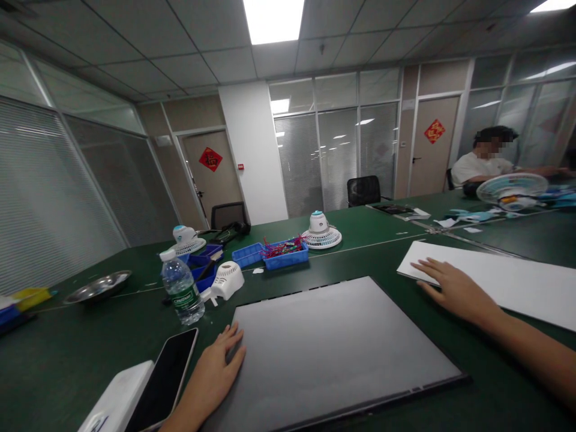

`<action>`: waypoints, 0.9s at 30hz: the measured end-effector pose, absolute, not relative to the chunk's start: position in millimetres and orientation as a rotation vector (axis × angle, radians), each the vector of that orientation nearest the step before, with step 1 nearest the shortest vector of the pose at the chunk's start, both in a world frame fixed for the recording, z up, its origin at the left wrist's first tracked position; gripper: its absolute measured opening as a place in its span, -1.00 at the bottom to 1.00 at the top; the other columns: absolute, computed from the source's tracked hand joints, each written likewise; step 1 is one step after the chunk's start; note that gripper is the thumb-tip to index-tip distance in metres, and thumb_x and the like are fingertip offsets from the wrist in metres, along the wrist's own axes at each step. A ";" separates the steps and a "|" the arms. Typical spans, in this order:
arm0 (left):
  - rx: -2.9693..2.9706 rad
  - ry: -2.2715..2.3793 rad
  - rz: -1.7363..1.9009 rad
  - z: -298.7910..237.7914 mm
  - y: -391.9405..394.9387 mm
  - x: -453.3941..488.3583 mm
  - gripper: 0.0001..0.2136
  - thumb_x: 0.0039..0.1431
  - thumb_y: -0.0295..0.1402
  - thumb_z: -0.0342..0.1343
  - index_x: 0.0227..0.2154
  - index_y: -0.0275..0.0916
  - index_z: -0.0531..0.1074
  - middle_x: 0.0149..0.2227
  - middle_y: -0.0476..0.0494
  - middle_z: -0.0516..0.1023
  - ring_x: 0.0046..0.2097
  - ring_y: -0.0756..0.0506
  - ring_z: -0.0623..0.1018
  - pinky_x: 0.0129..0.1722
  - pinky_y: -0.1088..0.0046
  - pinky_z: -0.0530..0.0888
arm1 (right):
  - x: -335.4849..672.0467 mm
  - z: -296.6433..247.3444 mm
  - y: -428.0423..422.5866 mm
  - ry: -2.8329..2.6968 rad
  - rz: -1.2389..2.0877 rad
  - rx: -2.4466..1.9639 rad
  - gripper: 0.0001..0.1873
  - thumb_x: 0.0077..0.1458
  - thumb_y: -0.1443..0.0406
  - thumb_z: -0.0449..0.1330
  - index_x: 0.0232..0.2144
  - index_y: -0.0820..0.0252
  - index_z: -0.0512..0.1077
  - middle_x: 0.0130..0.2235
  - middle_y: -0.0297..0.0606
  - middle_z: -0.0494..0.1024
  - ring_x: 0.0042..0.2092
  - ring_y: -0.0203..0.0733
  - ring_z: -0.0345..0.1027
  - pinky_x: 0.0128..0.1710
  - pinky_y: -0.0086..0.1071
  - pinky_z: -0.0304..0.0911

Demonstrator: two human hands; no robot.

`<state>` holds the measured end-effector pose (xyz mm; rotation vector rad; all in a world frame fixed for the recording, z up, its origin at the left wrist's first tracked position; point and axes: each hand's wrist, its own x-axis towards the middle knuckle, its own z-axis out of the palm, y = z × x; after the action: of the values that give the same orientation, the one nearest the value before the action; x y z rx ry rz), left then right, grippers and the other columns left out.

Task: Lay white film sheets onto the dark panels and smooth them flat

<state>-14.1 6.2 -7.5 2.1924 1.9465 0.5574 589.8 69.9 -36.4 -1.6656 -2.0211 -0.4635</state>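
Observation:
A flat grey panel (333, 354) with a thin black edge lies on the green table in front of me. My left hand (213, 372) rests at the panel's left edge, its fingers stretched out over the corner area. To the right, my right hand (454, 291) lies flat with spread fingers on the left end of a white panel (504, 273). Left of my left hand is a dark-screened phone (164, 381), partly on or beside a white box (119, 399). Neither hand is wrapped around anything.
A water bottle (182, 291), a white plastic housing (228, 279) and a blue tray of wires (285, 255) stand beyond the grey panel. Farther off are a white fan part (320, 231) and a metal dish (99, 287). A person (483, 159) sits at the far right near a fan guard (510, 189).

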 end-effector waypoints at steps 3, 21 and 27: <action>2.183 1.938 0.590 -7.1 5.3 -14.1 -0.50 0.21 -0.13 0.00 0.10 -0.27 0.51 0.28 -0.22 0.37 0.34 -0.27 0.30 0.33 0.04 0.23 | 622.7 -52.6 76.6 -1.833 -0.448 -2.006 -0.26 0.20 -0.12 0.00 0.16 0.29 0.42 0.10 0.25 0.49 0.11 0.43 0.36 -0.02 0.24 0.28; 2.177 1.885 0.696 -16.9 2.5 -26.3 -0.54 0.18 -0.08 0.05 0.09 -0.11 0.52 0.30 -0.15 0.39 0.34 -0.30 0.30 0.34 0.00 0.21 | 443.1 2.4 -9.4 -2.381 -0.525 -1.360 -0.71 0.30 0.22 0.01 -0.21 0.01 0.55 -0.30 -0.22 0.65 -0.30 -0.08 0.53 -0.27 -0.23 0.38; 2.192 1.903 0.613 -17.9 2.8 -25.5 -0.53 0.24 -0.11 -0.02 0.14 -0.15 0.48 0.33 -0.15 0.33 0.37 -0.28 0.25 0.36 -0.01 0.17 | 388.6 15.7 -51.8 -2.590 -0.117 -0.827 -0.41 0.21 0.09 0.19 0.28 -0.16 0.25 0.11 -0.32 0.56 0.04 -0.04 0.51 0.04 -0.11 0.43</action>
<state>-25.5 2.8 -17.9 2.1924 1.9033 0.6133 388.6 -51.8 15.7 -0.8269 -2.5901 -0.1168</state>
